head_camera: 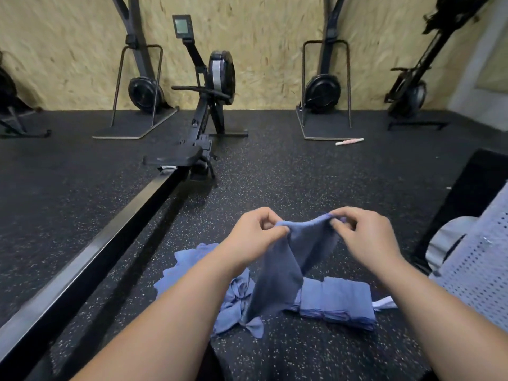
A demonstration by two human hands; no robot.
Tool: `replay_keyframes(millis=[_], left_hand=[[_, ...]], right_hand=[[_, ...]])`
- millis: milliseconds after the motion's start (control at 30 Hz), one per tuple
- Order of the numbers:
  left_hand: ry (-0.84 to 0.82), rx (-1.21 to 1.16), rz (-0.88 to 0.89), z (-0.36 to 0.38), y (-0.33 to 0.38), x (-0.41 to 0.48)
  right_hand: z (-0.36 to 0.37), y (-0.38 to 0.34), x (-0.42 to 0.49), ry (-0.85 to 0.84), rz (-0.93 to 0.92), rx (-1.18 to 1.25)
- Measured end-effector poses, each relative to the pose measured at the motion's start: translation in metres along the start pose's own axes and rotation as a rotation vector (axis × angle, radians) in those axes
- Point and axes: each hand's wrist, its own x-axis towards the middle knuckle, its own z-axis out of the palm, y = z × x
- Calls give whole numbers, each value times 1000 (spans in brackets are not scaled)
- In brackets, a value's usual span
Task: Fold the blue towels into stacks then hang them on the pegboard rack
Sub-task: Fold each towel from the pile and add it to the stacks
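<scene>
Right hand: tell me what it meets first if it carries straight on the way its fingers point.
The right hand points inward, so it would likely bunch the blue towel it pinches, then meet the left hand pinching the other corner. Depth is unclear.

Two hands: left hand point(255, 237), right hand point(365, 235). One blue towel point(286, 270) held up. One folded stack point(338, 298) and one loose heap point(192, 259), towel count unclear. One rowing machine point(217, 75), two flat-based upright machines point(143, 92) point(323, 92), one white stick point(349, 141).
</scene>
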Motion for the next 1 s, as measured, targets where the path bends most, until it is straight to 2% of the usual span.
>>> replay_keyframes(millis=[100, 200, 267, 333, 400, 467, 533, 700, 767, 900, 1000], left_hand=[[-255, -7, -79, 18, -5, 9], [-489, -92, -168, 36, -9, 18], [-466, -125, -187, 49, -11, 27], [-308, -111, -159, 60, -15, 37], [-86, 27, -83, 67, -20, 51], [45, 200, 7, 72, -21, 61], [22, 194, 46, 76, -19, 68], [-196, 85, 89, 84, -23, 82], [-255, 61, 118, 86, -26, 87], [-284, 70, 114, 90, -28, 96], [-261, 143, 135, 88, -28, 103]], right_hand=[[0, 12, -3, -8, 48, 96], [1, 22, -3, -85, 146, 342], [-2, 25, -1, -97, 170, 430], [-5, 26, 1, -86, 172, 517], [-7, 27, 4, -81, 178, 618], [-8, 30, 7, -89, 177, 682], [-7, 35, 11, -109, 175, 697], [-9, 47, 25, -323, 238, 851], [-12, 52, 29, -378, 231, 828], [-15, 58, 34, -412, 192, 735], [-13, 66, 39, -377, 180, 669]])
